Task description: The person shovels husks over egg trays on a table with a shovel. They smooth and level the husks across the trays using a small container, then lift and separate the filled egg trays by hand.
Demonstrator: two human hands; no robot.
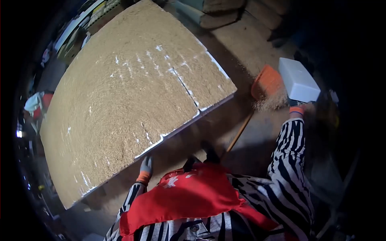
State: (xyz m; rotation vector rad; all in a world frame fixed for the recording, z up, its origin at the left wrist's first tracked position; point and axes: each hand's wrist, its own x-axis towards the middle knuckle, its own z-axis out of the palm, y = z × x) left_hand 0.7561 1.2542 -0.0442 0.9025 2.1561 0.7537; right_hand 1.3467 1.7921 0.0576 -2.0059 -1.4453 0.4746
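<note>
My left hand (146,165), in a grey glove with an orange cuff, is at the near edge of a wide surface covered in tan flaky grains (120,96). Its fingers are stretched out; whether they touch the edge I cannot tell. Out to the right, my right hand (296,103) grips a white rectangular tub or block (299,80), which hides most of its fingers. Beside the white tub, loose grains (274,99) lie or fall in a blurred heap over an orange shovel (266,82). White streaks and a dark gap show through the grain layer.
The shovel's wooden handle (237,136) slants across the floor close to my feet. Full sacks (221,14) lie at the back right. Stacked boards or trays (102,16) stand at the back left. A red and white bundle (38,104) is at the far left.
</note>
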